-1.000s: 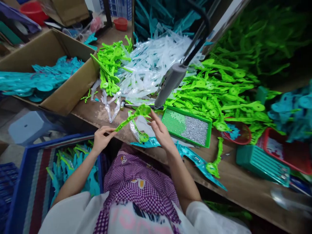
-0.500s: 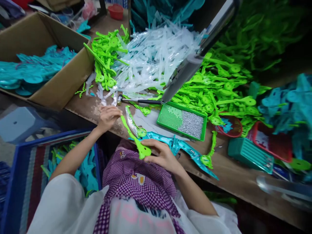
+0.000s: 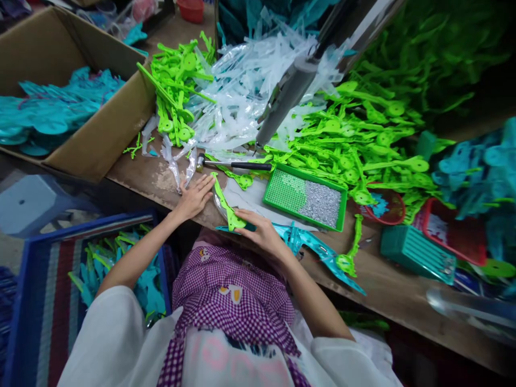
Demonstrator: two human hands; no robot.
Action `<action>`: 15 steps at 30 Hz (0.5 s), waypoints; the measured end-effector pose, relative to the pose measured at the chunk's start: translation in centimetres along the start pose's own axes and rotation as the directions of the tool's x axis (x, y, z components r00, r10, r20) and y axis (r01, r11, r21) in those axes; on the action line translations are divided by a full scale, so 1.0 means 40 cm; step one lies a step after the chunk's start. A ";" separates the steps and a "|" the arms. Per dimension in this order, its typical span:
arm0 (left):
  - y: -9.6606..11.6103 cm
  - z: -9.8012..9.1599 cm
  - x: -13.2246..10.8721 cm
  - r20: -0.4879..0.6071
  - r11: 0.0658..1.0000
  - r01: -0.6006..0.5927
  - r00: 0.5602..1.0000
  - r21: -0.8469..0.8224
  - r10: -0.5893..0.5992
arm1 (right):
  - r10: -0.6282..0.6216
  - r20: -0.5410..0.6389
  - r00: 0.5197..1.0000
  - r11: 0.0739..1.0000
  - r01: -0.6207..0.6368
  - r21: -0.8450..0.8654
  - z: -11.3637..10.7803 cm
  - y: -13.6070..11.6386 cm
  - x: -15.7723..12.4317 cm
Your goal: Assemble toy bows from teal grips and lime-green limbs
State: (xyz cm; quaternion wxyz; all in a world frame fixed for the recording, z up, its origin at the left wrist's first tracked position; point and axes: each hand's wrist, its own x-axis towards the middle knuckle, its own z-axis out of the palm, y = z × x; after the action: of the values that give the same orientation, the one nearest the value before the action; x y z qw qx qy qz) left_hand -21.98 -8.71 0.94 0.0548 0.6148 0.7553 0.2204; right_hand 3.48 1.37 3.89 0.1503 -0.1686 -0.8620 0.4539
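A bright green arm-shaped piece [image 3: 226, 204] lies over a clear plastic piece at the table's front edge. My right hand [image 3: 260, 231] holds its wide lower end between thumb and fingers. Beside its narrow upper end is my left hand [image 3: 195, 199], fingers stretched out and nothing in them. A long teal piece [image 3: 314, 247] extends right from under my right hand, with another green piece [image 3: 350, 252] at its far end. Behind them stands a green tray [image 3: 306, 196] of small silvery parts. A hammer [image 3: 234, 164] lies behind my hands.
Piles of clear strips [image 3: 242, 86] and green pieces [image 3: 342, 145] cover the back. A grey metal arm [image 3: 286, 97] hangs over them. A cardboard box [image 3: 100, 123] stands left, a blue crate [image 3: 30, 301] lower left, red baskets [image 3: 463, 236] right.
The green piece has moved up and away from me, onto the clear piece. My left hand has let go of its upper end and its fingers have spread. The view has shifted slightly.
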 end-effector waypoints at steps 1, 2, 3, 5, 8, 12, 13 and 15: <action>0.003 -0.003 0.002 0.021 1.000 0.002 1.000 -0.002 -0.002 | 0.005 0.000 1.000 1.000 -0.005 -0.005 0.001 0.002 0.004; 0.005 -0.004 0.004 0.036 1.000 0.006 0.999 -0.004 -0.006 | 0.012 0.000 1.000 1.000 -0.012 -0.008 0.002 0.003 0.006; 0.007 -0.005 0.005 0.047 1.000 0.011 0.999 -0.005 -0.011 | 0.019 0.000 1.000 1.000 -0.019 -0.009 0.003 0.004 0.008; 0.008 -0.005 0.008 0.061 1.000 0.022 0.998 -0.003 -0.021 | 0.027 0.009 1.000 1.000 -0.027 -0.006 0.004 0.006 0.012; 0.009 -0.005 0.010 0.080 0.999 0.034 0.996 0.010 -0.034 | 0.024 0.024 0.999 1.000 -0.024 -0.001 0.007 0.008 0.017; 0.009 -0.005 0.013 0.109 0.999 0.034 0.993 0.026 -0.037 | 0.046 0.009 0.999 0.999 -0.046 -0.007 0.010 0.006 0.018; 0.009 -0.004 0.014 0.115 0.999 0.032 0.993 0.029 -0.035 | 0.050 0.005 0.999 0.999 -0.050 -0.007 0.009 0.006 0.017; 0.008 -0.002 0.015 0.125 0.999 0.028 0.992 0.038 -0.032 | 0.055 0.008 0.998 0.998 -0.055 -0.009 0.008 0.007 0.014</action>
State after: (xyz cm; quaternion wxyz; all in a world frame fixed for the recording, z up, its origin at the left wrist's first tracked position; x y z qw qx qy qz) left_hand -21.86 -8.12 1.23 0.0943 0.6168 0.7634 0.1668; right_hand 2.89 1.53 3.57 0.1334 -0.1911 -0.8595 0.4550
